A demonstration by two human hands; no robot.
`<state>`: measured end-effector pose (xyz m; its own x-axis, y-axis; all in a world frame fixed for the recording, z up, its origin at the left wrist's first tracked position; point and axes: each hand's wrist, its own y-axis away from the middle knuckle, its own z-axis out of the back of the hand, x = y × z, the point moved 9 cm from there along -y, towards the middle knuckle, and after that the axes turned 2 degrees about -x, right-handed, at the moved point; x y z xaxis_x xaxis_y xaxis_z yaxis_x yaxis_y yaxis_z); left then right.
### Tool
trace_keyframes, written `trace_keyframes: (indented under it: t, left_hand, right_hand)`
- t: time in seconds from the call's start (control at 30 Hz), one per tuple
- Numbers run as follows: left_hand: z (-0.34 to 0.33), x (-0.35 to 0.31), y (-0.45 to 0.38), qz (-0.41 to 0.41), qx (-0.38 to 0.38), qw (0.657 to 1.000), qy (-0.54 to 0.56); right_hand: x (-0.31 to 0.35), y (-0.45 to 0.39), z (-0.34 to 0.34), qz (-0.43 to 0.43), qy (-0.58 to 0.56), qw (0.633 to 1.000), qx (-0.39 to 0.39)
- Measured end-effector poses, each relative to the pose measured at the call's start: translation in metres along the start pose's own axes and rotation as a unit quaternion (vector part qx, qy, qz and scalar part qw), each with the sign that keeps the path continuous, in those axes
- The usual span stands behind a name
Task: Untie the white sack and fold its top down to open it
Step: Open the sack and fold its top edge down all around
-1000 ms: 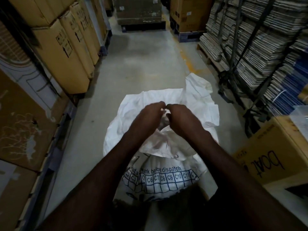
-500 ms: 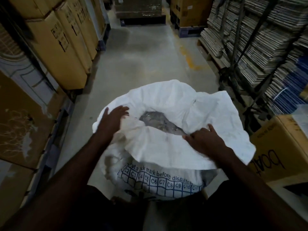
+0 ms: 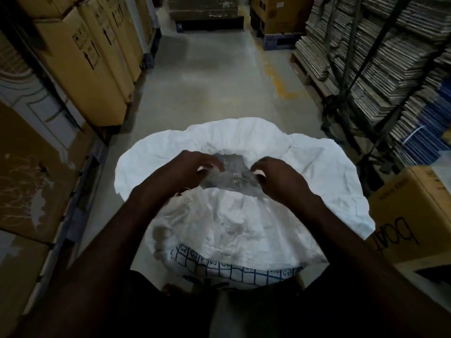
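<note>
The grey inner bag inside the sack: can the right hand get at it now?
Probably yes. The white sack has its top folded open, and the right hand is already at the exposed grey inner bag, with nothing between.

Aisle floor point(image 3: 207, 76) open ahead; boxes point(image 3: 80, 59), stacks point(image 3: 380, 57) flank.

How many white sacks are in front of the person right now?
1. The white sack stands on the floor directly in front of the person, its top folded outward, with the left hand and right hand at its open mouth. Others may lie outside the view.
</note>
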<state>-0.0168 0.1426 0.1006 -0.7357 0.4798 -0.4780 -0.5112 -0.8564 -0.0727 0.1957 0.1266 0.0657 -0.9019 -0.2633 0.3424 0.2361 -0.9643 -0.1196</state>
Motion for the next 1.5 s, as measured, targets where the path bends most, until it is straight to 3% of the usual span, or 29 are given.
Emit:
trace_keyframes:
  t: [0.07, 0.2, 0.33, 0.5, 0.67, 0.8, 0.87, 0.93, 0.97, 1.03, 1.1, 1.13, 1.27, 1.5]
  left_hand:
    - [-0.001, -0.026, -0.006, -0.027, 0.003, 1.0, 0.005]
    - [-0.039, -0.027, -0.02, 0.018, 0.062, 0.997, -0.031]
    - [-0.063, 0.015, -0.009, 0.075, 0.073, 0.983, -0.149]
    - [-0.077, 0.05, 0.017, 0.095, 0.179, 0.96, -0.192]
    - [-0.09, 0.086, 0.036, 0.126, 0.302, 0.927, -0.18]
    - [-0.082, 0.093, 0.037, 0.146, 0.371, 0.91, -0.115]
    - [-0.067, 0.082, 0.03, 0.152, 0.386, 0.908, -0.051]
    - [-0.045, 0.069, 0.017, 0.148, 0.353, 0.923, -0.037]
    - [-0.033, 0.061, 0.005, 0.134, 0.302, 0.943, -0.04]
    - [-0.007, 0.036, -0.025, 0.053, 0.133, 0.989, -0.023]
    - [0.002, 0.011, -0.043, -0.046, 0.0, 0.999, 0.005]
    - [-0.004, 0.004, -0.049, -0.062, -0.011, 0.998, 0.011]
    - [-0.053, 0.009, -0.073, -0.042, 0.061, 0.996, -0.046]
    - [-0.046, 0.081, -0.116, 0.009, 0.04, 0.988, -0.149]
  right_hand:
    - [0.014, -0.018, -0.006, 0.037, -0.005, 0.999, 0.022]
    - [0.024, -0.037, -0.031, 0.071, 0.028, 0.994, 0.076]
    - [-0.008, -0.05, -0.043, -0.029, 0.087, 0.991, 0.098]
    - [-0.045, -0.079, -0.022, -0.104, 0.046, 0.993, 0.04]
    - [-0.072, -0.112, -0.002, -0.077, 0.088, 0.993, -0.022]
    - [-0.095, -0.125, -0.032, -0.054, 0.116, 0.99, 0.063]
    - [-0.09, -0.123, -0.037, -0.054, 0.112, 0.99, 0.069]
    - [-0.075, -0.115, -0.03, -0.047, 0.122, 0.99, 0.049]
    - [-0.069, -0.108, -0.028, -0.05, 0.133, 0.989, 0.044]
    - [-0.054, -0.091, -0.022, -0.055, 0.173, 0.983, 0.024]
    - [-0.039, -0.075, -0.017, -0.039, 0.209, 0.977, -0.009]
    - [-0.032, -0.069, -0.018, -0.021, 0.202, 0.979, -0.021]
    - [-0.001, -0.05, -0.03, 0.081, 0.07, 0.994, -0.017]
    - [-0.056, -0.05, -0.033, -0.079, -0.005, 0.994, 0.073]
